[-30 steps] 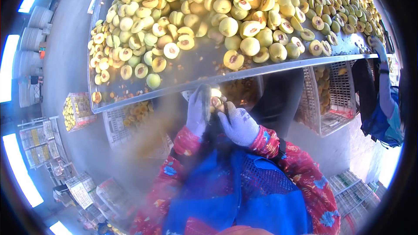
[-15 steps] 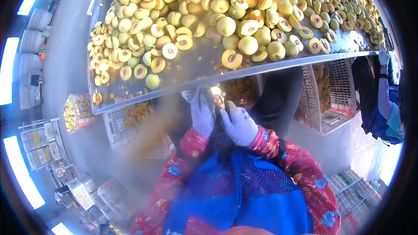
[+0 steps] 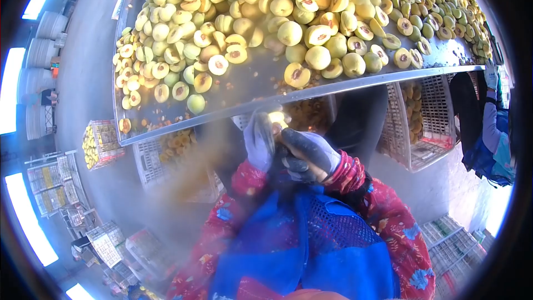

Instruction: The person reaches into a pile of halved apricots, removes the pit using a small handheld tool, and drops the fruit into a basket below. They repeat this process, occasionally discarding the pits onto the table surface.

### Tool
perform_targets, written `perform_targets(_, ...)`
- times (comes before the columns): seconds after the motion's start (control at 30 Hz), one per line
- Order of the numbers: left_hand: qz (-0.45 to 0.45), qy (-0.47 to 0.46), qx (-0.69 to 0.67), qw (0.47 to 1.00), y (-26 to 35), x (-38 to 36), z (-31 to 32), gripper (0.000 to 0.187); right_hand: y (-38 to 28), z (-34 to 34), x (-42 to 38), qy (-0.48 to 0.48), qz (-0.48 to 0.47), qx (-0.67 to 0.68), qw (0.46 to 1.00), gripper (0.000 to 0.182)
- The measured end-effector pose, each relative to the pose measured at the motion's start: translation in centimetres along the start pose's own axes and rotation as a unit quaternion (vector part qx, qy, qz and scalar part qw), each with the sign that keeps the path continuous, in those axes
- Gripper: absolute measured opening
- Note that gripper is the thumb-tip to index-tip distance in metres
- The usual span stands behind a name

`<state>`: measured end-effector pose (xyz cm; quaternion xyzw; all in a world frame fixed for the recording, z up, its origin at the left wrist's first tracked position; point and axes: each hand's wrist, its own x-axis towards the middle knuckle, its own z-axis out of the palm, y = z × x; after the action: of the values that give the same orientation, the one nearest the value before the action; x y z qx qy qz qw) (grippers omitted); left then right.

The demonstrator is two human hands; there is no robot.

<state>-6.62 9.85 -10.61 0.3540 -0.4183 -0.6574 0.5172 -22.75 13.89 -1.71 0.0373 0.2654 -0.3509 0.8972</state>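
Note:
My left hand [image 3: 259, 141], in a white glove with a grey palm, is closed around a peach half [image 3: 276, 119] just below the metal table's front edge. Close beside it, my right hand [image 3: 312, 154] has its thumb at the fruit and its other fingers curled in. Whatever those fingers hold is hidden. Beyond the rim, the metal table [image 3: 239, 86] bears a large heap of halved yellow-green peaches [image 3: 319, 58], several with brown stones or stone hollows showing.
Under the table edge stand plastic crates, one holding fruit halves on the right [image 3: 411, 155] and one on the left [image 3: 149, 161]. A smaller crate of fruit [image 3: 102, 143] is further left. A co-worker's gloved hand [image 3: 491, 75] rests at the table's far right.
My right hand has rolled over, now showing its grey palm side and curled fingers instead of its white back. The left hand keeps the peach half in nearly the same spot.

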Motion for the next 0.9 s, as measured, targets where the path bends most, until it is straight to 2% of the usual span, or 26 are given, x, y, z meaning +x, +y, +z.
perform_targets(0.03, 0.014, -0.033, 0.055, 0.998, 1.3, 0.4, 0.9, 0.031, 0.3, -1.0, 0.5, -0.081, 0.027, 0.068, 0.994, 0.033)
perform_targets(0.1, 0.042, -0.099, 0.165, 0.98, 3.9, 1.1, 2.7, 0.033, 0.8, -2.4, 1.5, -0.239, 0.08, 0.202, 0.946, 0.033)
perform_targets(0.2, 0.019, -0.031, 0.278, 0.96, 2.0, 0.9, 1.2, 0.037, 0.9, -2.2, 1.9, -0.265, 0.075, 0.234, 0.932, 0.036)
perform_targets(0.23, 0.009, -0.002, 0.295, 0.955, 1.9, 0.8, 0.9, 0.038, 0.6, -1.7, 1.5, -0.243, 0.044, 0.263, 0.932, 0.038)
perform_targets(0.3, -0.009, 0.063, 0.312, 0.948, 3.6, 0.3, -0.4, 0.042, -0.2, -0.5, 0.3, -0.197, -0.013, 0.32, 0.927, 0.043)
perform_targets(0.33, -0.03, 0.092, 0.38, 0.92, 5.5, 0.6, -1.5, 0.044, -0.2, -1.6, 0.6, -0.228, -0.002, 0.295, 0.928, 0.044)
perform_targets(0.4, -0.115, 0.153, 0.554, 0.81, 10.5, 1.4, -4.2, 0.048, -0.1, -5.2, 1.4, -0.29, 0.022, 0.243, 0.925, 0.047)
perform_targets(0.43, -0.13, 0.18, 0.644, 0.732, 12.4, 1.3, -5.4, 0.05, 0.0, -5.6, 1.6, -0.255, 0.015, 0.234, 0.938, 0.047)
perform_targets(0.5, 0.058, 0.242, 0.845, 0.474, 12.6, 1.6, -8.8, 0.047, 0.2, -6.2, 1.9, -0.19, -0.001, 0.202, 0.961, 0.047)
perform_targets(0.53, 0.032, 0.223, 0.838, 0.497, 12.3, 2.0, -10.2, 0.05, 0.2, -6.0, 2.1, -0.167, -0.009, 0.172, 0.971, 0.046)
perform_targets(0.63, -0.03, 0.158, 0.811, 0.562, 13.2, 9.6, -6.9, 0.053, 0.2, -5.0, 2.4, -0.105, -0.026, 0.064, 0.992, 0.042)
perform_targets(0.67, -0.04, 0.133, 0.802, 0.58, 12.2, 12.2, -5.8, 0.051, 0.1, -3.9, 2.1, -0.042, -0.056, -0.009, 0.998, 0.04)
perform_targets(0.73, -0.021, 0.038, 0.852, 0.521, 8.9, 16.2, -6.0, 0.05, 0.0, -1.7, 0.9, 0.087, -0.118, -0.153, 0.977, 0.035)
perform_targets(0.8, -0.079, 0.049, 0.785, 0.612, 5.4, 18.5, -7.3, 0.052, 0.0, -2.2, 1.0, 0.106, -0.151, -0.189, 0.964, 0.029)
perform_targets(0.83, -0.018, 0.044, 0.789, 0.613, 5.3, 18.6, -7.8, 0.049, 0.3, -2.5, 1.5, 0.123, -0.174, -0.21, 0.954, 0.029)
perform_targets(0.9, -0.029, 0.026, 0.727, 0.686, 5.3, 18.1, -8.6, 0.052, 0.4, -2.6, 1.6, 0.132, -0.192, -0.256, 0.938, 0.027)
